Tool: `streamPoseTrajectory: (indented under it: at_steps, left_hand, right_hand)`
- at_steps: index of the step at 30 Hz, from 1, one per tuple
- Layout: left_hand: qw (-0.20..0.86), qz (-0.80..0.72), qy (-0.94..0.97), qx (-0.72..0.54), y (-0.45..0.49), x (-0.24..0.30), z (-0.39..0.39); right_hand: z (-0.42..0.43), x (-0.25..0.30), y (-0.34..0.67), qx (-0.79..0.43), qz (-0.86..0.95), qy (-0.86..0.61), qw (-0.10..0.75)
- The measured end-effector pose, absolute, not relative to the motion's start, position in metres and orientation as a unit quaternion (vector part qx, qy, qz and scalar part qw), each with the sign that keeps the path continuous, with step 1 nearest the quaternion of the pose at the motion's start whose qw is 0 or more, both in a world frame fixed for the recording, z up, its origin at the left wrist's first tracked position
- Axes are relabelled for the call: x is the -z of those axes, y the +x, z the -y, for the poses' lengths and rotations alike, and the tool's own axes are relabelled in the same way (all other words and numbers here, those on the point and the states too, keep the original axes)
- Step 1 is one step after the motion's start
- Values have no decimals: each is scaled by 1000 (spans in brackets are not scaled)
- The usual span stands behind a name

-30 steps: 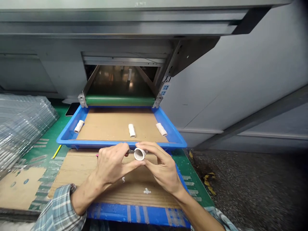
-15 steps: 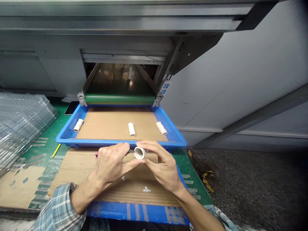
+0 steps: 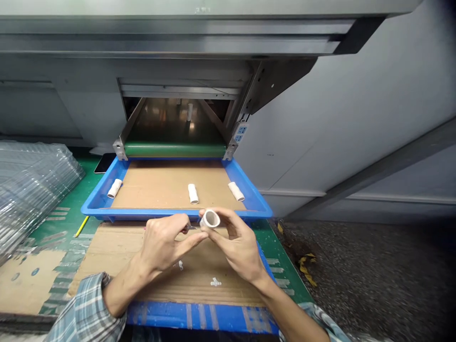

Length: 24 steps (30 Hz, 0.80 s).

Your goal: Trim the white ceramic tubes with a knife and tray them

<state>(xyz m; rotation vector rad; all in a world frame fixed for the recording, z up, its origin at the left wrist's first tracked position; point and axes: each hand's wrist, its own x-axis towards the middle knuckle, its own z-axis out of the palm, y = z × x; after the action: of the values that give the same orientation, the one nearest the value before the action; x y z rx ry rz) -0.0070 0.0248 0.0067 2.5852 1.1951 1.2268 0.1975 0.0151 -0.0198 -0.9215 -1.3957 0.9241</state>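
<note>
White tube [image 3: 210, 219], thin tool [image 3: 191, 228], both half-hidden by fingers [image 3: 230, 223]

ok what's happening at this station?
A person's right hand holds a short white tube, open end toward the camera, and the left hand holds a thin tool beside it. In the blue tray at the end of the machine's green belt lie three more tubes, apart.

place: factory workshop | evidence: green conveyor belt [image 3: 174, 150], grey machine housing [image 3: 320, 123], blue tray [image 3: 171, 212], probably production line
</note>
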Motion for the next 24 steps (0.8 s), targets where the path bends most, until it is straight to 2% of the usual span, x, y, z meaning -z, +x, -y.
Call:
streamPoseTrajectory:
  at_steps: [6, 13, 16, 24]
  left_hand:
    - [141, -326, 808, -470, 1, 6, -24]
    - [114, -294, 772, -552, 9, 1, -14]
    - [89, -283, 752, -589, 6, -9, -13]
    - [83, -239, 751, -610, 3, -15, -14]
  right_hand:
    - [-19, 16, 194, -593, 418, -331, 603]
    - [-8, 26, 185, -713, 393, -302, 496]
    - [-8, 31, 180, -733, 407, -310, 448]
    - [-10, 27, 185, -715, 421, -338, 444]
